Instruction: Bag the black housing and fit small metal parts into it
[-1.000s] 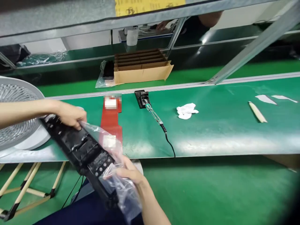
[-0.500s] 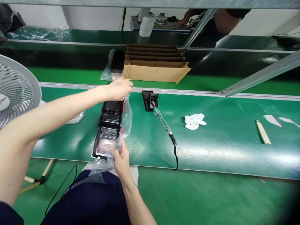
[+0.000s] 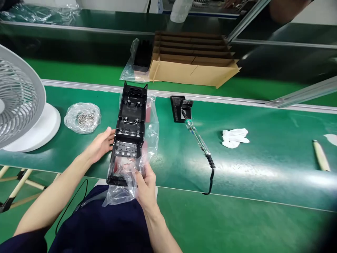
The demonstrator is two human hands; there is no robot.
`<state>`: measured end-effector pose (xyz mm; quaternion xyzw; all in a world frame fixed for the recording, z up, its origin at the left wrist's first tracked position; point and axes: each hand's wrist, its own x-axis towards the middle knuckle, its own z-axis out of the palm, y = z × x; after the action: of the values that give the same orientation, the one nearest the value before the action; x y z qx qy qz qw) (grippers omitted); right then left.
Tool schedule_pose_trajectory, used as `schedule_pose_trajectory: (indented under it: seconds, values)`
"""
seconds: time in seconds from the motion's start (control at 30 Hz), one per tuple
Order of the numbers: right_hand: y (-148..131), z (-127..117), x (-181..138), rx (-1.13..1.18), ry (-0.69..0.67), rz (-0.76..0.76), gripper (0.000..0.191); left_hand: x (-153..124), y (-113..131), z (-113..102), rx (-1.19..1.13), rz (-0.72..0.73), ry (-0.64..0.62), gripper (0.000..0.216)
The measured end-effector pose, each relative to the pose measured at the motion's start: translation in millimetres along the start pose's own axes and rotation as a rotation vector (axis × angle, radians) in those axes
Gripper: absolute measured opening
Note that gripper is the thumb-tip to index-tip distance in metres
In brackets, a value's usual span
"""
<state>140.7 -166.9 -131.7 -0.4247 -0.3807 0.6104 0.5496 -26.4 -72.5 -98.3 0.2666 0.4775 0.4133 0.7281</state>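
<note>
**Black plastic housing [image 3: 127, 135], clear bag [image 3: 152, 135]: slip + snag risk**

R hand [image 3: 146, 184]: thumb on top, pinching bag film by housing's near R corner; grip on the plastic edge too? Can't tell. L hand [image 3: 101, 146]: spread, thumb up, fingertips at housing's L wall, not wrapped round it.

Housing over desk [image 3: 171, 168], hollow side up, long axis pointing away from wearer, near end approx. at desk edge; resting or held just above, can't tell. Bag runs along R side, bunched over near end. Red panel [image 3: 149, 112] beneath, seen thru film.

Risks (my read): film loose, prob. slick; if R pinch is mostly film, housing could slide or twist, L hand giving side support only. Corners + raised clips could catch film & tear it.

Further out, L: bag of small metal parts [image 3: 85, 118] near L hand; a careless sweep might spill it if untied. Fan [image 3: 40, 102] beyond; if running, could flap film. R: soldering iron [image 3: 196, 137], tip in stand [image 3: 177, 109], cord [image 3: 211, 182] over desk edge. If hot (can't tell), stray film could melt; snagged cord could drag iron out. Cardboard box [image 3: 195, 72] behind, well clear of hands.
</note>
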Motion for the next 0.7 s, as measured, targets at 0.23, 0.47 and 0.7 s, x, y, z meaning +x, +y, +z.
schedule_pose_trajectory:
  seconds: [0.23,0.47,0.7]
  values:
    - [-5.6,3.2,-2.2,-0.108,-0.063,-0.073,0.033,18.1,6.8,14.8,-0.141,0.114,0.085,0.056]
    - [-13.7,-17.2,16.9,-0.801,0.142,-0.410,0.015,54.5,9.9,31.4,0.103,0.417,0.153,0.041]
    - [5.3,-20.8,26.7,-0.973,0.201,-0.496,0.020,78.0,-3.0,17.0,0.570,0.640,0.268,0.041]
